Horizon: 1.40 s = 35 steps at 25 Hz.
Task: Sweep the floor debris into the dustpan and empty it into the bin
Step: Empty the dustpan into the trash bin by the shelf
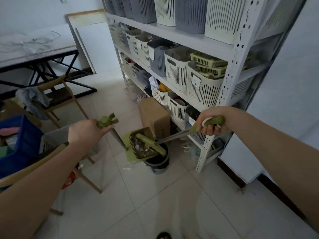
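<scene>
My left hand [86,131] grips the green top of the dustpan handle [106,123]. Its metal pole runs down to the green dustpan [131,155], which is tilted over the dark round bin [158,163]. Bits of debris [139,146] lie in the pan behind its comb teeth. My right hand [209,124] holds the green grip of the broom handle [215,120]. The broom's shaft slants down left to the green broom head [151,143], which rests inside the pan, partly over the bin's mouth.
A white shelf rack [231,56] full of slotted baskets stands close on the right, with a cardboard box [153,116] at its foot behind the bin. A wooden chair [57,100] and blue crate [20,145] crowd the left. Small litter [126,168] lies on the tiles.
</scene>
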Each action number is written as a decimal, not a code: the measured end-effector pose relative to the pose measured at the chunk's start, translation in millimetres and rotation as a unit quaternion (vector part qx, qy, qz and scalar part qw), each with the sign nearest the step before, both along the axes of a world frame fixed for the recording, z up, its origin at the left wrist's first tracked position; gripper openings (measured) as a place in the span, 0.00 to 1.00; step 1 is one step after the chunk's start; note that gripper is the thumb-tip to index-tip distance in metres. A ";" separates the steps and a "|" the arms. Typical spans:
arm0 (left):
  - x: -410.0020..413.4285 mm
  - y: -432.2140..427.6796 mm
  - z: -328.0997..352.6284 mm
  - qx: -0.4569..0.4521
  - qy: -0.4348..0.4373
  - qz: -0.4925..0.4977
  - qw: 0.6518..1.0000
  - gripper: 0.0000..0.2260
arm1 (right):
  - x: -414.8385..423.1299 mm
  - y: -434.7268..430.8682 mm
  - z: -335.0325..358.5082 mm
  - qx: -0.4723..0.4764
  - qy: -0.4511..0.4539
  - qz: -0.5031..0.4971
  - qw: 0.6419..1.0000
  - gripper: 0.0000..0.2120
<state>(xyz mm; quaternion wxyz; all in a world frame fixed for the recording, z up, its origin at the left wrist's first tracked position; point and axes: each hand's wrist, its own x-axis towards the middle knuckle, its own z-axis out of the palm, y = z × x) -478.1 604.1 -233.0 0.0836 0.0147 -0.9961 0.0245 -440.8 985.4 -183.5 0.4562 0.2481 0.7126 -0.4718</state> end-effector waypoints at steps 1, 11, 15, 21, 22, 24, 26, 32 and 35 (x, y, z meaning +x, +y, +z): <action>-8.4 3.5 -4.1 -0.010 -0.003 -0.008 1.000 0.28 | -2.5 -2.6 -3.0 -0.004 0.003 -0.005 1.000 0.04; -44.7 56.9 -31.8 -0.135 -0.061 -0.147 0.978 0.20 | -28.8 1.6 -43.0 0.045 0.014 0.020 0.999 0.03; -34.4 77.8 -31.7 -0.148 -0.078 -0.138 0.976 0.21 | -28.2 25.6 -42.1 0.043 0.031 0.027 0.998 0.01; -11.2 118.4 -42.0 -0.195 -0.089 -0.147 0.966 0.25 | -12.6 57.3 -45.5 0.049 0.062 0.043 0.996 0.04; -7.4 123.2 -43.8 -0.202 -0.094 -0.149 0.963 0.25 | -9.9 60.5 -47.5 0.046 0.068 0.038 0.996 0.04; 7.0 143.9 -48.2 -0.215 -0.110 -0.149 0.959 0.24 | 4.5 76.4 -56.4 0.044 0.084 0.033 0.995 0.02; 12.4 147.4 -47.7 -0.226 -0.115 -0.150 0.956 0.24 | 7.0 73.9 -67.6 0.051 0.093 0.031 0.994 0.01; 32.8 173.5 -51.6 -0.236 -0.106 -0.174 0.950 0.24 | 33.8 87.1 -92.8 0.059 0.116 0.021 0.991 0.05; 27.6 176.7 -45.1 -0.254 -0.100 -0.182 0.945 0.25 | 40.0 89.3 -99.8 0.053 0.115 0.010 0.992 0.08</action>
